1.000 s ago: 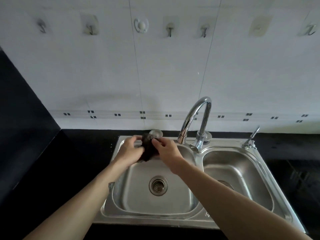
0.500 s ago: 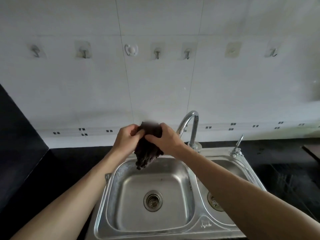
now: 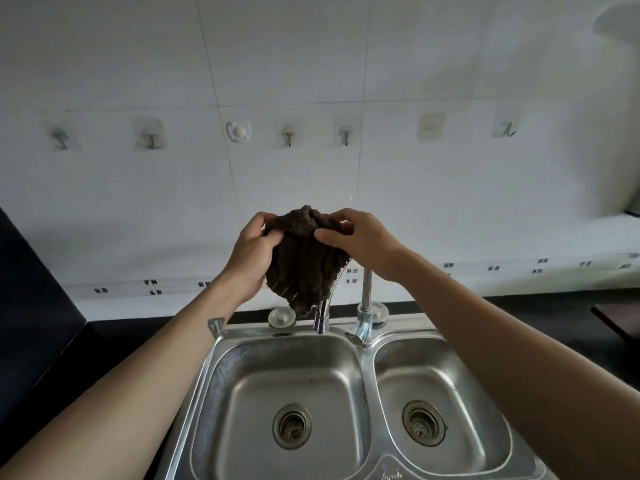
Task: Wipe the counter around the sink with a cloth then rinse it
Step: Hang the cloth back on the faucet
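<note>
The left hand [image 3: 247,258] and right hand [image 3: 363,244] pinch the cloth [image 3: 304,268], lifted higher than before.

L hand [image 3: 251,258] & R hand [image 3: 363,242] are gripping the top edge of a dark cloth [image 3: 304,265], holding it above the sink's [image 3: 367,362] back rim. It's hanging in front of the faucet [image 3: 322,320]. Black table [image 3: 104,341] is running round the sink; wall hooks [image 3: 289,136] are sitting well above it.

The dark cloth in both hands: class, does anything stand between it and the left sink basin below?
Only the tap spout, whose nozzle sits just below the hanging tip of the cloth, above the left basin. Nothing else visible intervenes.
</note>
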Demonstrator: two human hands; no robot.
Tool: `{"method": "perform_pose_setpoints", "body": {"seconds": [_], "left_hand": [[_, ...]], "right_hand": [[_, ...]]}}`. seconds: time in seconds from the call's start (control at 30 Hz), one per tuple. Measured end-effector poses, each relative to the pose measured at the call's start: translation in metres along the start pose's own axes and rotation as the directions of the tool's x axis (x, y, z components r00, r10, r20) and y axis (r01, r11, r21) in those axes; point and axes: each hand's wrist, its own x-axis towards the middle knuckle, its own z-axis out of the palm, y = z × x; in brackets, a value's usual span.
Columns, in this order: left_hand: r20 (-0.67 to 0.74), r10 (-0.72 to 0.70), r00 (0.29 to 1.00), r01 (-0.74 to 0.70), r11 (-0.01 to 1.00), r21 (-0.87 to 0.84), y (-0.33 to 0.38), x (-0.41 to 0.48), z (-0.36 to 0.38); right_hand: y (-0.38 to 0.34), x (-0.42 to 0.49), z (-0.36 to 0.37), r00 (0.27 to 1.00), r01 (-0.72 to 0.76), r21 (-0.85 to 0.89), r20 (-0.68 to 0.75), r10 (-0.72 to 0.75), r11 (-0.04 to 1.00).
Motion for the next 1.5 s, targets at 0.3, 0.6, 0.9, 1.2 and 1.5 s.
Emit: {"method": "perform_pose_setpoints", "body": {"seconds": [0.3, 0.6, 0.9, 1.2, 1.5], "left_hand": [[0.135, -0.028, 0.99, -0.023, 0.933, 0.36, 0.011, 0.006, 0.055], [0.121, -0.004, 0.993, -0.037, 0.942, 0.333, 0.004, -0.003, 0.082], [0.138, -0.075, 0.988, 0.01, 0.906, 0.423, 0.011, 0.008, 0.076], [0.124, -0.229, 0.965, 0.205, 0.961, 0.184, 0.007, 0.018, 0.079], [-0.165, -0.228, 0.959, 0.275, 0.885, 0.375, -0.029, 0.022, 0.069]], "right_hand": [[0.027, 0.009, -0.051, 0.995, 0.028, -0.03, -0.095, -0.031, 0.999], [0.039, 0.014, -0.063, 0.998, -0.039, 0.163, 0.053, 0.03, 0.986], [0.053, 0.024, -0.096, 0.998, 0.044, 0.031, 0.032, -0.045, 0.999], [0.065, 0.056, -0.077, 0.99, 0.091, -0.22, -0.081, -0.112, 0.971], [0.089, 0.096, -0.032, 0.998, 0.056, -0.256, 0.012, -0.055, 0.965]]}}
